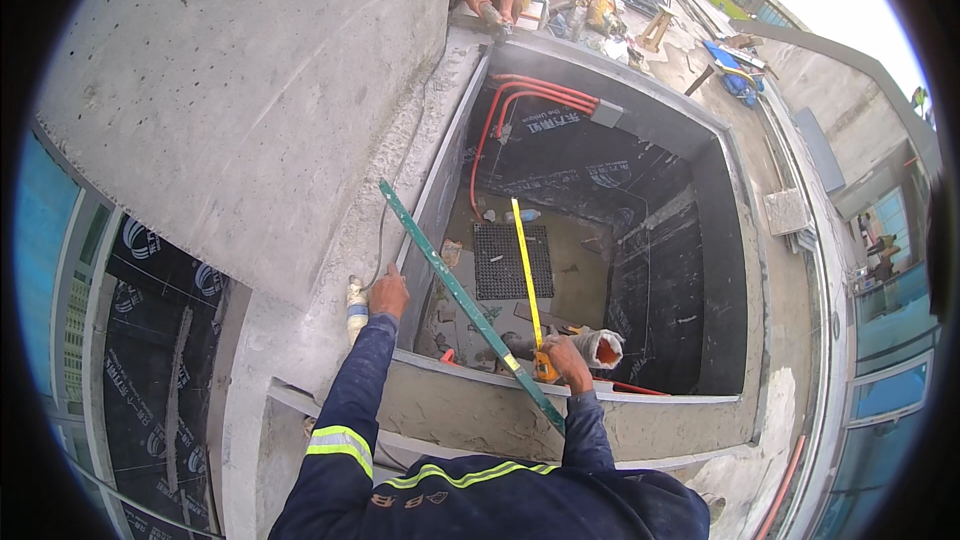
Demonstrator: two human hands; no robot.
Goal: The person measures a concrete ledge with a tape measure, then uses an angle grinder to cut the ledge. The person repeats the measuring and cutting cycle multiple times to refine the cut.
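Observation:
My right hand (568,363) grips the yellow case of a tape measure (545,368) near the front rim of a dark-lined pit. Its yellow blade (525,260) stretches out over the pit, its far end above the floor near the back. On the left rim lies my left hand (388,293), fingers partly extended, with no object visible in it. A long green spirit level (450,280) slants across the pit's front left corner, between my hands. Left of my left hand is a pale, wrapped tool (356,308) with a cable.
A black grate (513,260) lies on the pit floor. Red conduits (540,88) run along the back wall to a grey box (607,113). A wrapped pipe end (602,349) is beside my right hand. At the far corner, a co-worker's hands (490,10) hold a tool amid dust.

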